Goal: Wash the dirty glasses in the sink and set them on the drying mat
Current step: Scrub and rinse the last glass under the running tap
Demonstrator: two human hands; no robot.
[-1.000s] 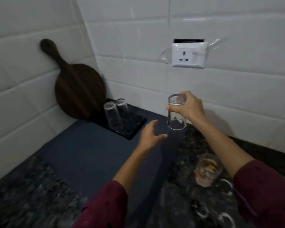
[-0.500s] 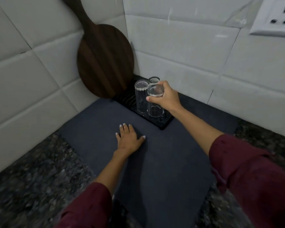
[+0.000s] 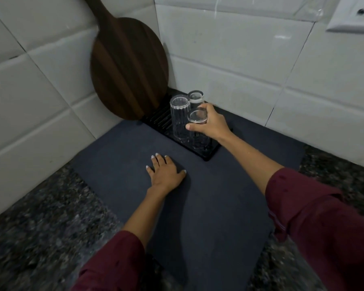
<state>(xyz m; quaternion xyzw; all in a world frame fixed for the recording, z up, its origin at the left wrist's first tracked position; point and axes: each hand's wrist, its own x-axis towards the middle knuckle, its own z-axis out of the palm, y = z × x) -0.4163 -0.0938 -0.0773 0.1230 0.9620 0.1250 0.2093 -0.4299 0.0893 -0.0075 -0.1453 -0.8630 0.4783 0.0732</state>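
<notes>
While the flat left hand [image 3: 166,175] steadies, the right hand [image 3: 210,122] grips an inverted glass [image 3: 197,127] at the black ribbed drying mat's [image 3: 208,155] five o'clock so it drains.

Granite counter [image 3: 40,234]; dark mat [image 3: 208,206]

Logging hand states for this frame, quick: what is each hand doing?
Left hand: open, flat on the grey mat.
Right hand: grips an upturned glass on the black tray.
</notes>
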